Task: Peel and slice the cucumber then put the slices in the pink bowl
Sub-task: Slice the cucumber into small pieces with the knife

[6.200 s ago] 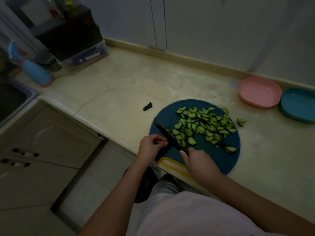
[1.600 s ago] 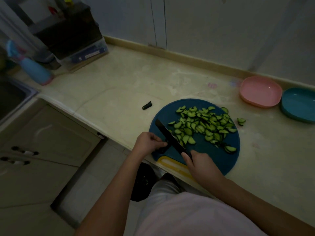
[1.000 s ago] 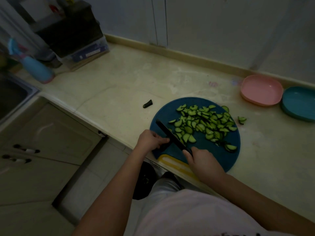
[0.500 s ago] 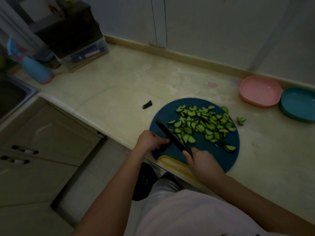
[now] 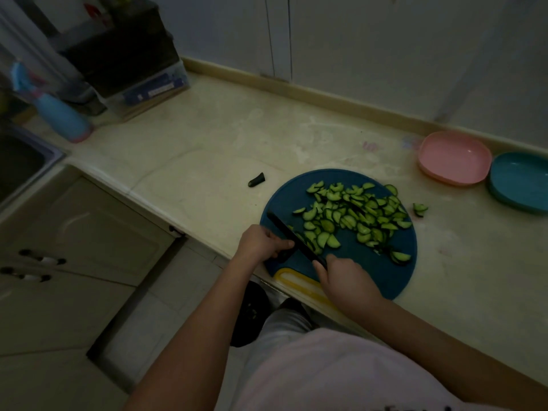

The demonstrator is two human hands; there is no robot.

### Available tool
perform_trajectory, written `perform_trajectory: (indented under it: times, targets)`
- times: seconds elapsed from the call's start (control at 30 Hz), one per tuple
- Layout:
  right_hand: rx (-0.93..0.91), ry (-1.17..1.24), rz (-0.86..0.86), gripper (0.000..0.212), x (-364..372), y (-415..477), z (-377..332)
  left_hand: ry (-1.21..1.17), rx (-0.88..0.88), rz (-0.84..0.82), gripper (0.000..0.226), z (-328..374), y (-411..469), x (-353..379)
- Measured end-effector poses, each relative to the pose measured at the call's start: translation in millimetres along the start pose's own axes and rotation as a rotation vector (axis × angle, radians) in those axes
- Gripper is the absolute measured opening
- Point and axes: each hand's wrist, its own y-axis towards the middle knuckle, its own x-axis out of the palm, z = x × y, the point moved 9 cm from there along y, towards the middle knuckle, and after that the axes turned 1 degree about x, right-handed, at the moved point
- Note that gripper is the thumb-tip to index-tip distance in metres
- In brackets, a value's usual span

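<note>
Green half-moon cucumber slices point(image 5: 353, 216), heaped

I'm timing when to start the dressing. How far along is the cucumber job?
Mostly sliced: a heap of slices lies on the blue board. In hand: the right hand grips the knife beside a dark stub that the left hand seems to hold. Left: the pink bowl is empty, so all slices must go in, including the stray slice on the counter.

counter point(image 5: 222, 137) | cutting board point(image 5: 364, 262) | pink bowl point(image 5: 453, 157) | teal bowl point(image 5: 519, 180) | spray bottle point(image 5: 59, 114)
</note>
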Motion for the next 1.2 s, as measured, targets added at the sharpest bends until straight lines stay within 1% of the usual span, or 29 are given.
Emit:
perform_trajectory:
  times: [0.27,0.47,0.73,1.2]
  targets:
    - [0.044,0.053,0.002,0.036,6,-4,9,0.003,0.033,0.004,0.029,-1,0,-1]
    - [0.011,0.074,0.015,0.036,0,-7,4,0.025,0.061,0.013,0.029,0,-1,-3]
    - [0.013,0.108,0.016,0.036,-1,-9,7,0.058,0.084,0.04,0.032,3,-4,-5]
    - [0.026,0.118,0.002,0.037,1,-9,6,0.087,0.085,0.037,0.035,3,-5,-5]
